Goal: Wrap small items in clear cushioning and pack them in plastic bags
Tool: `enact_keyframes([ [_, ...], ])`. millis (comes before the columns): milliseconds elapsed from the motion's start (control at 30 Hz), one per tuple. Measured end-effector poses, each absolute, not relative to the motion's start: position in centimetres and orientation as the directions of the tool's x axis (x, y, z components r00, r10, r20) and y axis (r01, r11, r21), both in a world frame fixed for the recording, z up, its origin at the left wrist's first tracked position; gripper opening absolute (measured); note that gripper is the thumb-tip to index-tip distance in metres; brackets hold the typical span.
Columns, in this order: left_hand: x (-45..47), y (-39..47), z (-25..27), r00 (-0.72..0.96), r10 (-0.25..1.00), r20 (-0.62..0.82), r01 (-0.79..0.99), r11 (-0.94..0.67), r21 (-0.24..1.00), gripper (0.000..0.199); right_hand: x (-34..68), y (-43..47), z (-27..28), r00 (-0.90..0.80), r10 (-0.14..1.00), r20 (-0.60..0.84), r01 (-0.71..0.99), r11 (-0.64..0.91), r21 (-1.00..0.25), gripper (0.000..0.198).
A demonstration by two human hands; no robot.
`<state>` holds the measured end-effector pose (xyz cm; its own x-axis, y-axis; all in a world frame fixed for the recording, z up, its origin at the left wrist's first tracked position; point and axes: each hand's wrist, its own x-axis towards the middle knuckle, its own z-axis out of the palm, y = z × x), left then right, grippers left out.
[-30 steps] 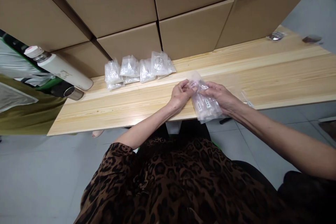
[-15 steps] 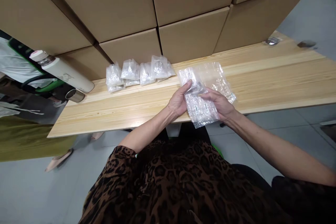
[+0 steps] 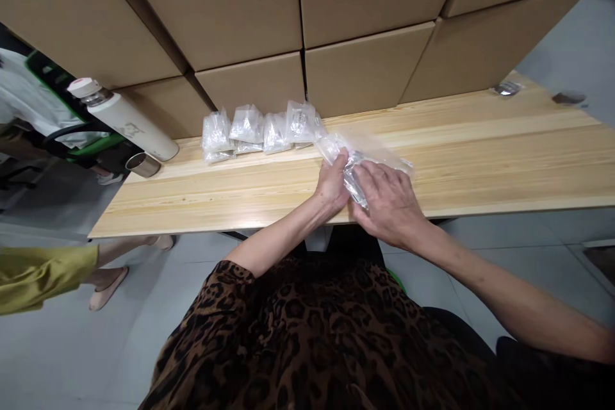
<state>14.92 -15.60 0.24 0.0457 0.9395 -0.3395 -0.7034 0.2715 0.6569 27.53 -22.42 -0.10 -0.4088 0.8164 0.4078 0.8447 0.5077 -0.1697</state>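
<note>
The table (image 3: 480, 160) is pale wood with a long straight grain and a smooth, faintly satin face; on it, a clear plastic bag (image 3: 365, 157) is thin, glossy and crinkled, held between the left hand (image 3: 333, 184) and right hand (image 3: 387, 198); behind it on the table, small packets (image 3: 259, 131) are the same shiny clear film; the cardboard boxes (image 3: 346, 70) behind the table are matt brown; at the table's left end, a bottle (image 3: 125, 125) looks smooth matt cream beside a shiny metal cup (image 3: 142, 165).

Packets (image 3: 259, 131) line the bench's (image 3: 480, 160) back edge against the boxes (image 3: 298, 25); a bottle (image 3: 122, 118) lies at the left corner, a bag (image 3: 369, 154) near the front edge.
</note>
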Motion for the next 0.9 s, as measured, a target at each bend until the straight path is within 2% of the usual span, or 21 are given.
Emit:
enact_keyframes([
  [67, 15.1, -15.9, 0.4, 0.048, 0.932, -0.36, -0.713, 0.284, 0.64, 0.011, 27.2, -22.2, -0.4, -0.448, 0.823, 0.35, 0.854, 0.51, -0.105, 0.07],
  [133, 15.0, -16.1, 0.7, 0.039, 0.922, -0.385, -0.715, 0.295, 0.634, 0.012, 27.1, -21.6, -0.7, -0.456, 0.829, 0.324, 0.862, 0.503, -0.072, 0.069],
  [267, 14.0, -16.2, 1.5, 0.093, 0.941, -0.327, -0.69, 0.298, 0.66, 0.008, 27.5, -20.4, -1.2, -0.463, 0.836, 0.294, 0.854, 0.51, -0.106, 0.062],
  [367, 12.8, -16.2, 1.5, 0.138, 0.953, -0.27, -0.649, 0.293, 0.702, 0.023, 28.2, -19.9, -0.8, -0.5, 0.813, 0.299, 0.79, 0.569, -0.228, 0.065],
  [500, 11.6, -16.5, 1.1, 0.174, 0.962, -0.209, -0.566, 0.272, 0.779, 0.041, 29.6, -19.4, 1.4, -0.507, 0.804, 0.31, 0.594, 0.587, -0.549, 0.063],
  [567, 11.2, -16.6, 1.1, 0.182, 0.967, -0.179, -0.544, 0.251, 0.801, 0.04, 30.1, -19.1, 2.7, -0.48, 0.832, 0.278, 0.46, 0.509, -0.728, 0.054],
  [667, 11.0, -16.7, 1.5, 0.141, 0.977, -0.163, -0.561, 0.214, 0.8, 0.029, 30.3, -18.6, 3.8, -0.376, 0.917, 0.134, 0.227, 0.231, -0.946, 0.05],
  [767, 11.0, -16.6, 1.8, 0.126, 0.97, -0.209, -0.589, 0.243, 0.771, 0.022, 29.4, -18.4, 3.5, -0.329, 0.943, -0.05, 0.022, -0.045, -0.999, 0.052],
  [900, 10.8, -16.5, 1.3, 0.192, 0.961, -0.2, -0.654, 0.277, 0.704, 0.02, 27.2, -18.9, 2.2, -0.266, 0.955, -0.129, -0.141, -0.171, -0.975, 0.052],
])
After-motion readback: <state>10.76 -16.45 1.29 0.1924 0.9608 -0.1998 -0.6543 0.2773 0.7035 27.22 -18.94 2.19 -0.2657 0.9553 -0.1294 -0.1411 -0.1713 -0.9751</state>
